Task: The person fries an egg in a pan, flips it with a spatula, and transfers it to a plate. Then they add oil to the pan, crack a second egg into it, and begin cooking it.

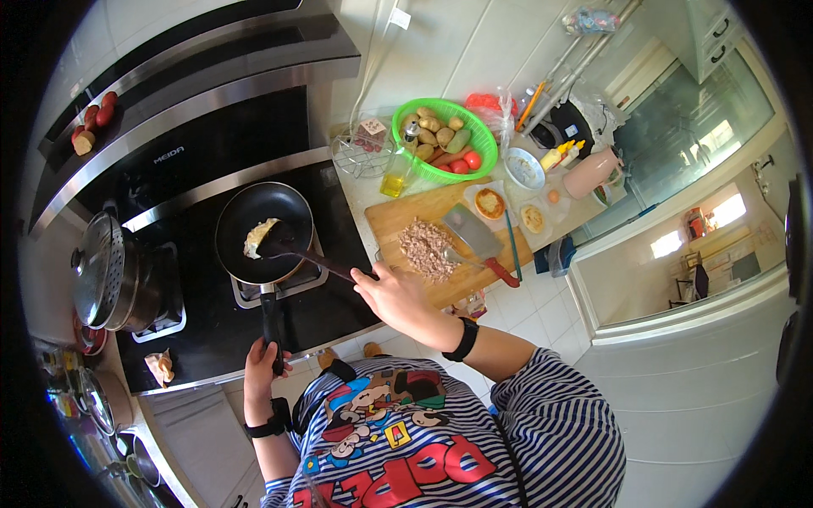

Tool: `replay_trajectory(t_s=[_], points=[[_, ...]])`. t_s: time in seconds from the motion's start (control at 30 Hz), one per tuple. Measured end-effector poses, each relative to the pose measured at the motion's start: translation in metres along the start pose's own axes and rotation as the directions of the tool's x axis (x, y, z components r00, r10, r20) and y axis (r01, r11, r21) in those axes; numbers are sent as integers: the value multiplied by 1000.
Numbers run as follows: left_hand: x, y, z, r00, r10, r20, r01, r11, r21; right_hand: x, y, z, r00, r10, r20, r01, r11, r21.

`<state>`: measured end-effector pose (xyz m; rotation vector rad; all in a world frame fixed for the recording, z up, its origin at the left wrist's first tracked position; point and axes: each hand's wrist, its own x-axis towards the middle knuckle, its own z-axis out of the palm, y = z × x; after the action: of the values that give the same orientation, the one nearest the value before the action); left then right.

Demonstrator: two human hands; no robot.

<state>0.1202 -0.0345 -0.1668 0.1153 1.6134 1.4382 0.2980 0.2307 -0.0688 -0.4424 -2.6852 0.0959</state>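
My left hand [260, 368] grips the black handle of a dark frying pan [235, 216], which sits over the right burner. In my right hand [394, 292] is a dark turner [317, 259], its blade down in the pan. A fried egg [259, 239] lies against that blade, partly hidden by it. To the right of my right hand, a wooden cutting board [387, 219] bears chopped meat [427, 249], a metal spoon [454, 256], a cleaver [473, 232] with a red handle, and chopsticks [513, 244]. A browned flatbread [490, 204] rests on paper at the board's far edge.
A lidded pot [108, 273] stands on the left burner. Behind the board are an oil bottle [394, 181], a green basket [486, 136] of potatoes, carrots and tomatoes, and a white bowl [524, 169]. A paler flatbread [532, 218], an egg [553, 196] and a pink jug [591, 174] are farther right.
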Motion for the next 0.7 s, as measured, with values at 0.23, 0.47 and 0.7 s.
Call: replay_trajectory(t_s=[0.23, 0.47, 0.7], points=[[-1, 1, 2, 1000, 5, -12, -5, 1000, 0, -8, 3, -2, 999, 27, 21, -26, 1000, -13], [-2, 3, 3, 1000, 4, -24, -4, 1000, 4, -10, -1, -3, 998, 50, 42, -50, 999, -14], [0, 2, 10, 998, -4, -68, 7, 999, 32, -14, -1, 0, 968, 252, -7, -236, 915, 327]])
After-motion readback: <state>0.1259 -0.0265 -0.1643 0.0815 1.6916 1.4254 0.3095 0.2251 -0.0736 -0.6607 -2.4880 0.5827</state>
